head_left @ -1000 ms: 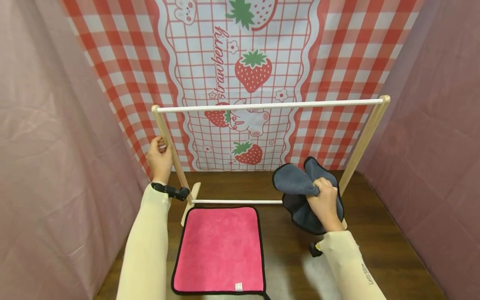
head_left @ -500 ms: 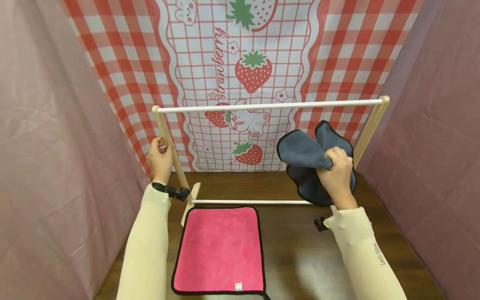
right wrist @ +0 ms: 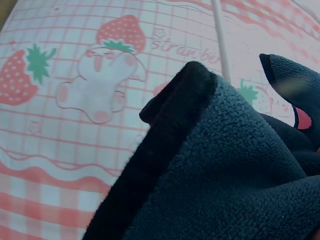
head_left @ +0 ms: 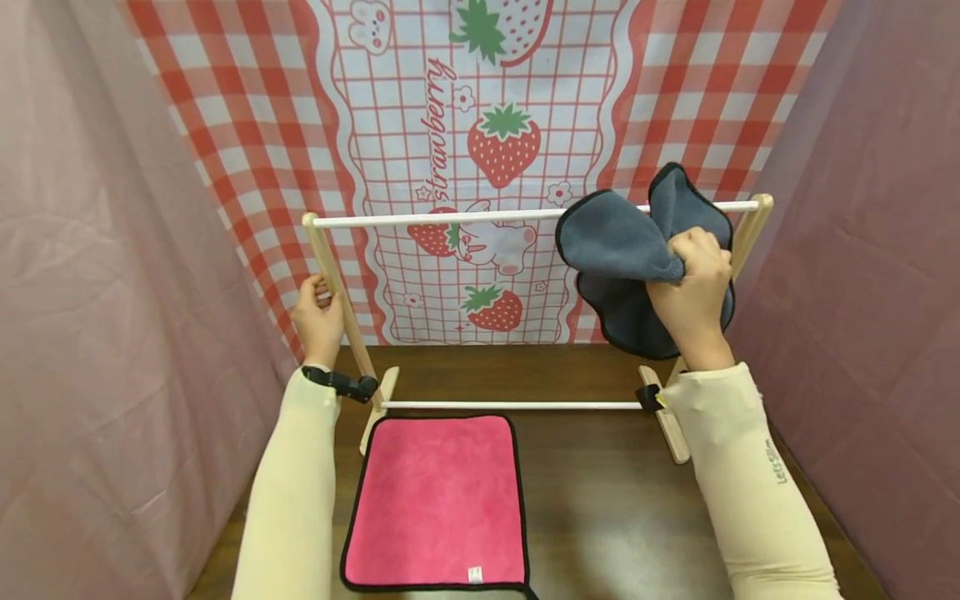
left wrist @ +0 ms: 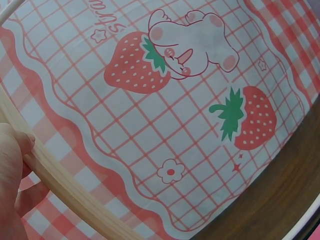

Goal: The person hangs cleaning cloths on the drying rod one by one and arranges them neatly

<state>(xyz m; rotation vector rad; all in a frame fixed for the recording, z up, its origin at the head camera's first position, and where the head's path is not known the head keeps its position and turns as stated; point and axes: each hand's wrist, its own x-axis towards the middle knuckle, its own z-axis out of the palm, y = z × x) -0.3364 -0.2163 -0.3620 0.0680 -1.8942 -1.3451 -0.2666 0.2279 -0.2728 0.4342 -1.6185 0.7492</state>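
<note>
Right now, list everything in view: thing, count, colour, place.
grey cloth: one, dark grey with black edging, bunched, held up at the top rail's right end
pink cloth: one, pink with black edging, flat on the table before the rack
drying rack: one, pale wood posts, white rails, standing on the table
table: one, dark brown wood
backdrop: one, red-white check with strawberries, behind the rack
left hand: its grip is round the rack's left post
right hand: its grip holds the grey cloth
</note>
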